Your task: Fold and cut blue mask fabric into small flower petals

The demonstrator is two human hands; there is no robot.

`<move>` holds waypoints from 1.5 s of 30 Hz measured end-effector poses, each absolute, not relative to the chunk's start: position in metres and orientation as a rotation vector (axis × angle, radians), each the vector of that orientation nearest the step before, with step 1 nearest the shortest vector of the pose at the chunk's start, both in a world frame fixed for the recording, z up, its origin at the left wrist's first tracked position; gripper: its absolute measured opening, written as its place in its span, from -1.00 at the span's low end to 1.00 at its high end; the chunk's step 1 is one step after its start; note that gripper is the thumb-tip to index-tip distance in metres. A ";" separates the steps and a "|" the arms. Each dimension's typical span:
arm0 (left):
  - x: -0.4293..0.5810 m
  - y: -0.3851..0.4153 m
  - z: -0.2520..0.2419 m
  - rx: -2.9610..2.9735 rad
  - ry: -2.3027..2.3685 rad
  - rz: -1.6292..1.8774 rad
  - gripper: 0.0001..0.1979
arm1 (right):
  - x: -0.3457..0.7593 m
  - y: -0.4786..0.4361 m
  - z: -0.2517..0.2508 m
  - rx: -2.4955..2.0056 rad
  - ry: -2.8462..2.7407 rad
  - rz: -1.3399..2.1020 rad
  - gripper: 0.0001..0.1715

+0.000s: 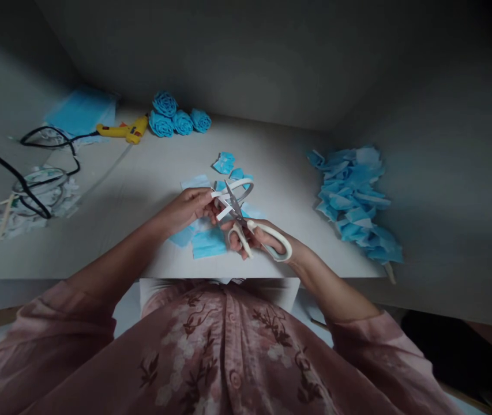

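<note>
My left hand (196, 205) is closed, with thumb and fingers pinching a narrow white strip (244, 181) that curls into a loop in front of it. My right hand (267, 233) grips scissors (281, 248) by their off-white handles. Their blades are spread and cross the strip near my left fingertips; whether they have cut it I cannot tell. A short white end of the strip hangs below the blades. Under both hands lie flat light-blue fabric pieces (209, 243). Just beyond them sit small crumpled blue pieces (225, 162).
Several blue rosettes (165, 104) stand at the back, beside a yellow glue gun (135, 131) with a black cord. A blue sheet stack (83, 109) lies back left. White scraps (62, 199) are heaped at left. A long pile of ruffled blue pieces (353, 199) lies along the right.
</note>
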State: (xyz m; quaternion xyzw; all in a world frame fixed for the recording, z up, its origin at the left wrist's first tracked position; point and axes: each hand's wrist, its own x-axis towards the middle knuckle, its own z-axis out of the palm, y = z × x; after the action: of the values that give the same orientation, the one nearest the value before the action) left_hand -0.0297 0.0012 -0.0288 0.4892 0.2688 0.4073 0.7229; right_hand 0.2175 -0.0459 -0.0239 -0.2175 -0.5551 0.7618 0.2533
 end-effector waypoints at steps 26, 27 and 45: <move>-0.034 -0.001 -0.026 1.240 0.642 0.825 -0.50 | 0.200 -0.051 -0.013 -0.471 -1.065 2.330 -0.24; -0.035 -0.002 -0.024 1.226 0.639 0.825 -0.54 | 0.200 -0.052 -0.011 -0.485 -1.048 2.338 -0.23; -0.039 0.002 -0.036 1.345 0.759 0.890 -0.66 | 0.197 -0.058 -0.018 -0.511 -1.041 2.389 -0.23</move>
State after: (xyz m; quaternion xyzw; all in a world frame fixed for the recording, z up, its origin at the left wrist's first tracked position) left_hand -0.0389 0.0016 -0.0358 0.5868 0.3310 0.3885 0.6286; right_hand 0.1970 -0.0578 -0.0181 -0.1866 -0.3805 0.8731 0.2408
